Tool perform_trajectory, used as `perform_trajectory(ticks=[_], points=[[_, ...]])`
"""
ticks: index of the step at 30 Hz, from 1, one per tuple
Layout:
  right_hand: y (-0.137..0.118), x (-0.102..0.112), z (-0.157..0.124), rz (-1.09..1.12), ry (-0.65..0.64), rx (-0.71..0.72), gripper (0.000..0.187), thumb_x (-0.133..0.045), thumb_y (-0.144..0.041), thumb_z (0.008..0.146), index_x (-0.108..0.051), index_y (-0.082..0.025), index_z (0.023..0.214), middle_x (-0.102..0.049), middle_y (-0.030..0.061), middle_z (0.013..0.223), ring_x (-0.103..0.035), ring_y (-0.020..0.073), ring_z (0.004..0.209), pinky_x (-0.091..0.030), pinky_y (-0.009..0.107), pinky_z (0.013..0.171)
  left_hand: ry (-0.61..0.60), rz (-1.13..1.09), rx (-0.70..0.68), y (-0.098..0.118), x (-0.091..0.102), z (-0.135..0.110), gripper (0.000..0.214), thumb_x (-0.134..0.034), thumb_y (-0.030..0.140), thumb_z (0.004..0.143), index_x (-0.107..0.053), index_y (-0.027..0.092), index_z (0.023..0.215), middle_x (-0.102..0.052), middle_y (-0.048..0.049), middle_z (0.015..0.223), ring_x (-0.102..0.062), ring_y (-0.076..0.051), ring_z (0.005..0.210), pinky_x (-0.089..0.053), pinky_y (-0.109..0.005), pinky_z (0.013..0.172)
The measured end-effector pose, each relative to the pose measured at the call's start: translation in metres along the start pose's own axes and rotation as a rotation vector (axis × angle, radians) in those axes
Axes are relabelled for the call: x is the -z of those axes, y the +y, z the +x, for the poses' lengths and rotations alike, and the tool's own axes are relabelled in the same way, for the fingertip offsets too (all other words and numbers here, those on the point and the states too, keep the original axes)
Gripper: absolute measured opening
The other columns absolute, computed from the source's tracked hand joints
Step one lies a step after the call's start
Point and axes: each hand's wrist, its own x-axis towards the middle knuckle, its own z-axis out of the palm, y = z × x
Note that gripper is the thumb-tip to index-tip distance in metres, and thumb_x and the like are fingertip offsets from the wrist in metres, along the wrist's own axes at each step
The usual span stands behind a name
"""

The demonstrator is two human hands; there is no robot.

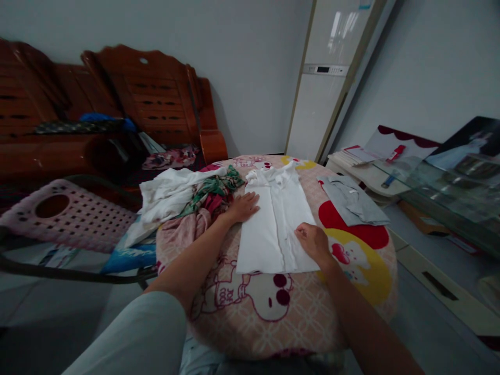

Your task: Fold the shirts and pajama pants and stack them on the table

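Observation:
A white shirt [260,229] lies in a long, flat folded shape on the cloth-covered round table, its collar end bunched at the far side. My left hand [245,206] rests flat on the shirt's left edge with the fingers spread. At the right edge, my right hand [313,240] has its fingers curled together against the fabric, seemingly pinching it. Left of the shirt is a heap of clothes with a white garment [167,195], a green patterned cloth [213,190] and a pink cloth [185,226]. A folded grey shirt [353,200] lies to the right.
A patterned tablecloth [300,323] covers the table. Close on the left stands a pink woven chair [89,219], with a wooden bench [148,94] behind. To the right is a glass shelf [453,192]; a tall white air conditioner [320,99] stands at the back.

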Motion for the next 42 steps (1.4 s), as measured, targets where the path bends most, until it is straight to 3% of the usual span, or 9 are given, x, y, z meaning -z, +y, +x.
perform_trajectory(ticks=[4,7,11,17,23,28,35,38,42], points=[[-0.012,0.000,-0.010,-0.066,0.058,0.066,0.018,-0.056,-0.027,0.087,-0.070,-0.018,0.082,-0.067,0.0040,0.066,-0.059,0.0167,0.062,-0.041,0.026,0.061,0.078,0.048,0.053,0.009,-0.004,-0.010,0.053,-0.034,0.040,0.100,-0.037,0.013,0.146,-0.036,-0.0182,0.155,-0.033,-0.027,0.144,-0.031,-0.046,0.115],[-0.030,-0.002,-0.025,0.023,0.092,0.316,0.028,-0.051,-0.034,0.093,-0.070,-0.015,0.103,-0.072,0.0105,0.090,-0.065,0.0205,0.083,-0.049,0.031,0.077,0.082,0.066,0.062,0.014,-0.005,-0.015,0.054,-0.034,0.045,0.100,-0.038,0.016,0.146,-0.036,-0.0176,0.155,-0.035,-0.029,0.142,-0.033,-0.049,0.113],[-0.050,-0.009,-0.041,-0.008,-0.159,0.603,0.051,-0.049,-0.045,0.096,-0.053,-0.016,0.139,-0.053,0.0157,0.143,-0.045,0.0273,0.134,-0.038,0.045,0.110,0.041,0.102,0.029,0.016,-0.003,-0.023,0.056,-0.033,0.047,0.100,-0.035,0.017,0.147,-0.036,-0.0175,0.155,-0.033,-0.031,0.144,-0.032,-0.052,0.112],[-0.050,-0.020,-0.044,-0.142,-0.400,0.607,0.059,-0.045,-0.048,0.099,-0.038,-0.019,0.150,-0.033,0.0131,0.158,-0.027,0.0274,0.146,-0.022,0.050,0.119,0.096,0.079,0.092,0.023,0.000,-0.022,0.053,-0.035,0.039,0.100,-0.037,0.015,0.148,-0.036,-0.0177,0.155,-0.034,-0.030,0.144,-0.031,-0.052,0.113],[-0.051,-0.020,-0.045,-0.127,-0.411,0.602,0.059,-0.045,-0.046,0.099,-0.037,-0.019,0.151,-0.032,0.0147,0.158,-0.026,0.0283,0.147,-0.022,0.051,0.119,0.073,0.009,-0.222,0.051,-0.006,-0.020,0.056,-0.030,0.043,0.101,-0.031,0.019,0.152,-0.031,-0.0146,0.158,-0.027,-0.025,0.148,-0.026,-0.047,0.117],[-0.046,-0.018,-0.041,0.131,-0.315,0.561,0.047,-0.045,-0.043,0.099,-0.055,-0.019,0.138,-0.050,0.0134,0.147,-0.042,0.0242,0.139,-0.030,0.048,0.117,0.026,0.030,-0.221,0.056,-0.012,-0.020,0.058,-0.026,0.047,0.102,-0.029,0.019,0.153,-0.030,-0.0155,0.158,-0.025,-0.026,0.148,-0.023,-0.049,0.117],[-0.010,0.013,-0.018,0.412,0.133,0.199,0.034,-0.047,-0.037,0.095,-0.074,-0.018,0.100,-0.076,0.0102,0.100,-0.069,0.0226,0.097,-0.054,0.037,0.088,0.042,0.032,-0.202,0.056,-0.014,-0.021,0.057,-0.028,0.047,0.101,-0.029,0.022,0.153,-0.032,-0.0134,0.158,-0.027,-0.026,0.147,-0.023,-0.048,0.117],[0.003,0.026,-0.018,0.338,0.150,0.116,0.030,-0.052,-0.038,0.091,-0.075,-0.018,0.090,-0.077,0.0090,0.092,-0.071,0.0229,0.089,-0.055,0.035,0.082,0.046,0.011,-0.194,0.057,-0.011,-0.021,0.056,-0.028,0.045,0.102,-0.028,0.020,0.152,-0.032,-0.0133,0.158,-0.026,-0.025,0.148,-0.021,-0.047,0.118],[0.013,0.037,-0.035,0.285,0.042,0.221,0.026,-0.053,-0.029,0.089,-0.075,-0.018,0.096,-0.076,0.0097,0.096,-0.071,0.0218,0.090,-0.055,0.035,0.083,0.006,-0.033,-0.168,0.063,-0.004,-0.030,0.058,-0.032,0.043,0.101,-0.029,0.015,0.151,-0.030,-0.0173,0.158,-0.028,-0.025,0.147,-0.027,-0.045,0.116]])
